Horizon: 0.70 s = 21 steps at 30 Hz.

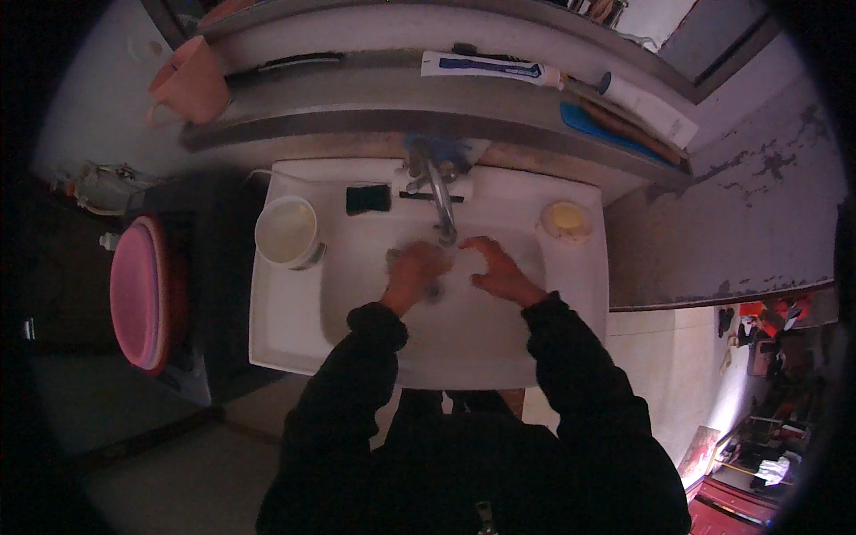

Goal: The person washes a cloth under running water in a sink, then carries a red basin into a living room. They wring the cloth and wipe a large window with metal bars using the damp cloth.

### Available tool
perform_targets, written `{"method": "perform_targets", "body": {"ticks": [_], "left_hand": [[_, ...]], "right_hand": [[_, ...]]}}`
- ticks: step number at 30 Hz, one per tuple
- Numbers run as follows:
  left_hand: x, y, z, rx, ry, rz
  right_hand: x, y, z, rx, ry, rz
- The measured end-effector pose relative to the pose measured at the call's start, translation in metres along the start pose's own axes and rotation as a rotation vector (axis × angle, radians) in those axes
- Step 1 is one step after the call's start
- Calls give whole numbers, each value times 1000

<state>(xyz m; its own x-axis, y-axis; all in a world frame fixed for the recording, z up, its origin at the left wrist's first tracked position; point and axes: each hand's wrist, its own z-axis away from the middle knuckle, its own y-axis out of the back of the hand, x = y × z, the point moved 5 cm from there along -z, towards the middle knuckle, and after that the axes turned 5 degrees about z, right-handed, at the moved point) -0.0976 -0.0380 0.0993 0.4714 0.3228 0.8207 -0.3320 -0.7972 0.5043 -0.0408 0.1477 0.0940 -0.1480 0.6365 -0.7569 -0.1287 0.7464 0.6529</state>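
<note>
Both my hands are over the basin of a white sink (374, 361), below a chrome faucet (439, 198). My left hand (416, 270) is closed, its fingers curled and slightly blurred. A small greenish patch (392, 257) shows at its outer side, but its kind cannot be made out. The drain (434, 292) lies just beside that hand. To the right, my right hand (501, 275) has its thumb and fingers apart with nothing between them. Its fingertips come close to the faucet's spout. Dark sleeves cover both forearms.
On the sink's rim are a white tub (290, 234), a dark green sponge (368, 199) and a yellow soap in a dish (567, 218). The shelf behind holds a pink mug (190, 85), a toothpaste tube (486, 68) and a white tube (651, 109). Pink basins (135, 292) stand at left.
</note>
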Motion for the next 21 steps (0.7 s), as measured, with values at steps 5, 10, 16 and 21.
{"method": "perform_targets", "body": {"ticks": [5, 10, 16, 21], "left_hand": [[28, 11, -9, -108, -19, -195], [5, 69, -1, 181, 259, -145], [-24, 88, 19, 185, 345, -258], [-11, 69, 11, 434, 445, 186]], "right_hand": [[-22, -37, -27, -176, -140, -297], [-22, -1, -18, -318, -102, 258], [-8, 26, -29, -172, -213, -202], [-25, -6, -51, -11, -25, -350]]}}
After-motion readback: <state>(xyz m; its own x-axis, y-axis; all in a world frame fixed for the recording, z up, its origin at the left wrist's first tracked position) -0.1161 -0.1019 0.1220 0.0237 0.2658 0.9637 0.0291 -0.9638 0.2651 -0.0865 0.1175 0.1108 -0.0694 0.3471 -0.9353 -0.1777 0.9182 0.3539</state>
